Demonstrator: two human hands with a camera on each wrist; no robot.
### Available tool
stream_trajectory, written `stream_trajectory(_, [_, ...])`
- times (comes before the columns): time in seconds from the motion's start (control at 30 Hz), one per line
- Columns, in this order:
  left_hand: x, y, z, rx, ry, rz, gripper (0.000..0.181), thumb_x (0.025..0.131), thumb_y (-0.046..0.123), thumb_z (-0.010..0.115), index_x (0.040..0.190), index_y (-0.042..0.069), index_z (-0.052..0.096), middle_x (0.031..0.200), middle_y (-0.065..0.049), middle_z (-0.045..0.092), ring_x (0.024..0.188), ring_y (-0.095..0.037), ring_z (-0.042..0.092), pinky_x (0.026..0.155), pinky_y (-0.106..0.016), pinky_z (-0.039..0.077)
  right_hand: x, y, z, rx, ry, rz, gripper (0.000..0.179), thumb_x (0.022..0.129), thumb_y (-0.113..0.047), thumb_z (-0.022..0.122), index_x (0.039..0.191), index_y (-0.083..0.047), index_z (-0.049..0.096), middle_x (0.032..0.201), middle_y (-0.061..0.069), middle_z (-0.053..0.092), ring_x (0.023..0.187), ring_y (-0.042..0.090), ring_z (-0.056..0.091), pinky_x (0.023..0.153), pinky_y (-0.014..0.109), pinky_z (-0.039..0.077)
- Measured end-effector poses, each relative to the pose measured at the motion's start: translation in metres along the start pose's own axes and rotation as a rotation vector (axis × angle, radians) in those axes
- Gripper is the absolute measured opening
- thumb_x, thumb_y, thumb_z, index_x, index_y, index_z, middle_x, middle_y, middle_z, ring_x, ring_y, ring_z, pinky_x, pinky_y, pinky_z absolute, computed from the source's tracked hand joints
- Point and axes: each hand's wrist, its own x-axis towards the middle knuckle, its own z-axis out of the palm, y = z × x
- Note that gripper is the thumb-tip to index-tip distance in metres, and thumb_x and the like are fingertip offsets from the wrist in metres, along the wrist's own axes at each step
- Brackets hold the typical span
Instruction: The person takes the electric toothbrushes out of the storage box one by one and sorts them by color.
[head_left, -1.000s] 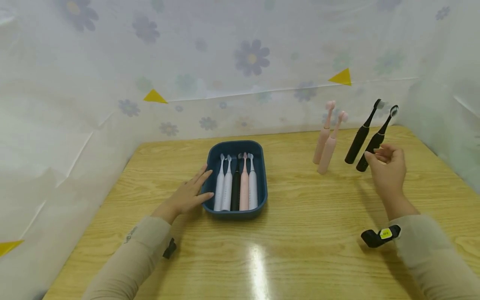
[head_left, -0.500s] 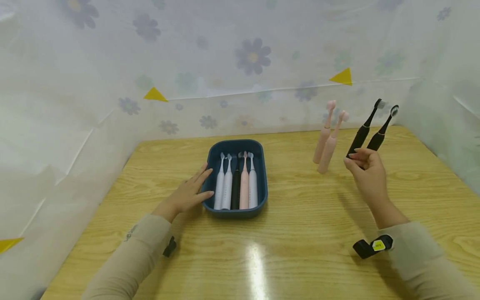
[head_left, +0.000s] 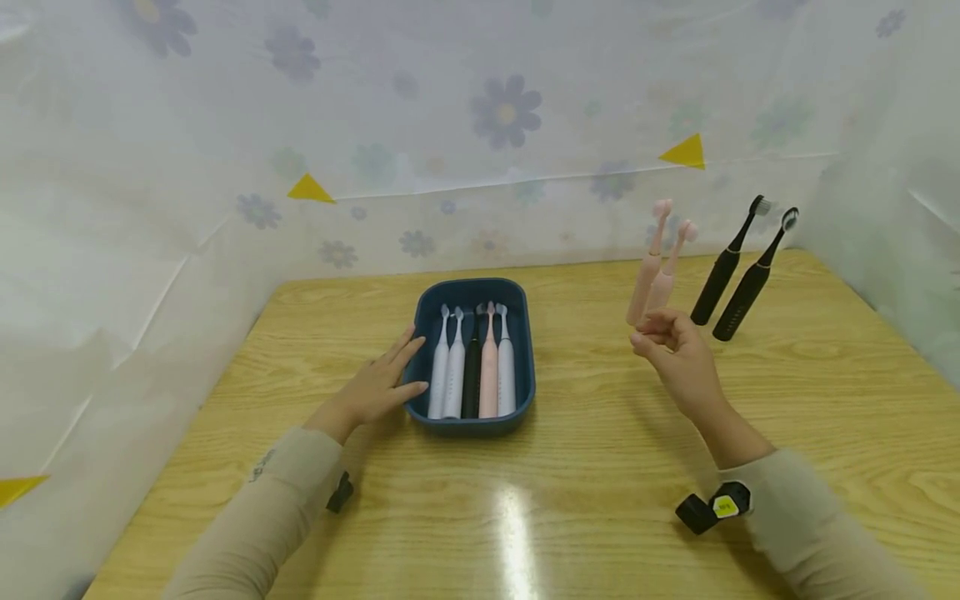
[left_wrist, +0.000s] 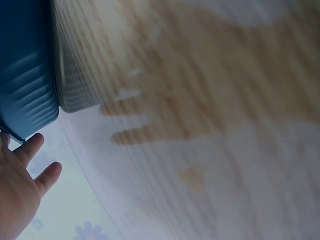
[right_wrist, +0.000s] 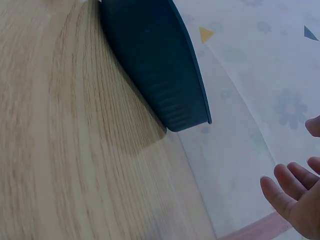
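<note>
The left hand [head_left: 375, 387] lies with fingers spread on the side of the blue tray [head_left: 529, 367]; too hard a push could slide it, jostling the five toothbrushes [head_left: 472, 379] lying inside, right of that hand. Two pink toothbrushes [head_left: 646, 287] stand upright just beyond the right hand [head_left: 682, 367], whose fingers bend loosely, thumb apart, nothing seen between; whether they touch the front one I cannot tell. A careless nudge could topple it into its twin. Beyond that hand, to its right, two black toothbrushes [head_left: 717, 283] could fall from a sideways knock.
</note>
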Motion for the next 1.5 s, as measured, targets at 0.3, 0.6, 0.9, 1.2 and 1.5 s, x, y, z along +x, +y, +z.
stream_trajectory(0.3, [-0.001,0.002,-0.001,-0.032,0.001,0.002,0.068,0.088,0.046,0.039,0.140,0.014,0.010,0.144,-0.004,-0.005,0.122,-0.037,0.025,0.089,-0.064,0.010,-0.002,-0.006,0.021,0.055,-0.127,0.010,0.037,0.086,-0.012,0.052,0.116,0.006,0.039,0.103,0.020,0.046,0.081,0.005,0.052,0.068,0.019,0.046])
stream_trajectory(0.6, [-0.001,0.003,-0.002,-0.036,0.003,0.007,0.069,0.087,0.046,0.041,0.140,0.013,0.010,0.144,-0.005,-0.004,0.121,-0.038,0.025,0.089,-0.065,0.010,0.001,-0.015,0.041,0.162,-0.262,0.061,0.039,0.087,-0.010,0.051,0.118,0.008,0.036,0.104,0.019,0.046,0.085,0.010,0.052,0.074,0.030,0.047])
stream_trajectory(0.9, [0.000,0.002,-0.001,-0.037,-0.008,-0.006,0.069,0.087,0.046,0.040,0.140,0.014,0.010,0.144,-0.001,-0.007,0.122,-0.036,0.025,0.090,-0.064,0.010,0.010,-0.024,0.063,0.200,-0.387,0.136,0.042,0.086,-0.015,0.053,0.120,0.004,0.036,0.111,0.027,0.043,0.093,0.028,0.051,0.076,0.038,0.045])
stream_trajectory(1.2, [0.001,0.000,0.000,-0.030,-0.003,-0.007,0.068,0.088,0.044,0.041,0.140,0.016,0.008,0.144,0.001,-0.008,0.123,-0.036,0.022,0.090,-0.063,0.011,0.020,-0.030,0.081,0.240,-0.442,0.191,0.042,0.085,-0.011,0.054,0.120,0.006,0.037,0.110,0.027,0.044,0.095,0.032,0.051,0.076,0.043,0.044])
stream_trajectory(1.5, [0.002,-0.002,0.000,-0.022,-0.006,-0.009,0.068,0.088,0.047,0.039,0.140,0.017,0.009,0.144,-0.001,-0.006,0.123,-0.036,0.022,0.091,-0.062,0.012,0.029,-0.029,0.094,0.309,-0.500,0.259,0.040,0.086,-0.010,0.051,0.119,0.007,0.034,0.110,0.027,0.044,0.097,0.036,0.050,0.076,0.038,0.046])
